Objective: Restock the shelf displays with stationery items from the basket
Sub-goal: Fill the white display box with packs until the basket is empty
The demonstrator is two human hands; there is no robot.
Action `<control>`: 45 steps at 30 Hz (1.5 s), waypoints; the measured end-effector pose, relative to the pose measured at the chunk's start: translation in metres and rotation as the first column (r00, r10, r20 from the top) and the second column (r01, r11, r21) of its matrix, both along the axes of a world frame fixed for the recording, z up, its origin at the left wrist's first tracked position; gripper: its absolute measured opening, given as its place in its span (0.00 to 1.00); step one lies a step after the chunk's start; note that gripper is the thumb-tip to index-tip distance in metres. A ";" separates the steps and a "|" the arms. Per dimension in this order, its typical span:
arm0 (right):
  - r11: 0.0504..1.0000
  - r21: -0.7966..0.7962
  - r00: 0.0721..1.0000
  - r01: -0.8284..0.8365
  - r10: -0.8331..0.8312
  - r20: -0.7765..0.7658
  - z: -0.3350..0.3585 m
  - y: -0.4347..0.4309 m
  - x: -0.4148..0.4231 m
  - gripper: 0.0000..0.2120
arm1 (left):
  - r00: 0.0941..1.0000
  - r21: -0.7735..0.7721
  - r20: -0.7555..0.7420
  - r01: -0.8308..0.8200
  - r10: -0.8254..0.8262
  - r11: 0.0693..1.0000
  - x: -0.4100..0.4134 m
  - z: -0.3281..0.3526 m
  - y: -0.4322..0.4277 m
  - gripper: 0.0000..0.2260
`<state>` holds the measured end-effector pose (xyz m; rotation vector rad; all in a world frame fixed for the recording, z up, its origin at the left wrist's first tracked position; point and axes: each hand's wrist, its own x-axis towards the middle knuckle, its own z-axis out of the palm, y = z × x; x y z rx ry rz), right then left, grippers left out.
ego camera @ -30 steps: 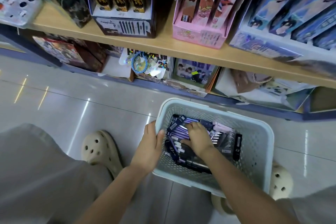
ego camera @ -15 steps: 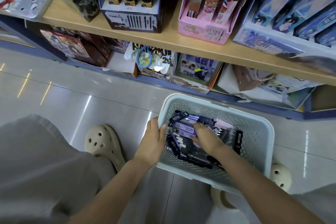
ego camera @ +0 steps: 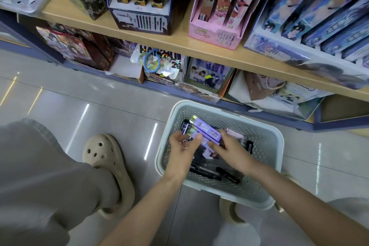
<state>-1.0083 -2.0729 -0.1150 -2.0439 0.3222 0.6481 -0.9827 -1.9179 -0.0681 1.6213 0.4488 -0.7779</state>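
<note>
Both hands reach into the basket [ego camera: 277, 144] on the floor. The left hand [ego camera: 182, 146] and right hand [ego camera: 229, 151] each pinch the purple pen boxes [ego camera: 206, 132], lifted above the loose black pens [ego camera: 215, 171].

The pale perforated basket [ego camera: 265, 156] is standing on the floor just in front of the lower shelf. A small bundle of long purple packs [ego camera: 207, 131] is lying tilted above the basket's contents, barcode labels facing up. The left hand [ego camera: 182, 146] is gripping its near left side and the right hand [ego camera: 229, 150] is pinching its right end. Loose black pens [ego camera: 211, 171] are lying across the basket's bottom. On the wooden shelf [ego camera: 179, 44] above, a pink display box [ego camera: 215, 35] and a dark display box [ego camera: 139, 21] are standing upright, holding tall packs.
</note>
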 end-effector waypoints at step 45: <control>0.840 0.345 0.835 0.419 -0.505 0.216 0.320 -0.036 -0.005 0.11 | 0.890 -0.268 0.324 0.411 -0.320 0.871 0.023 0.239 -0.031 0.06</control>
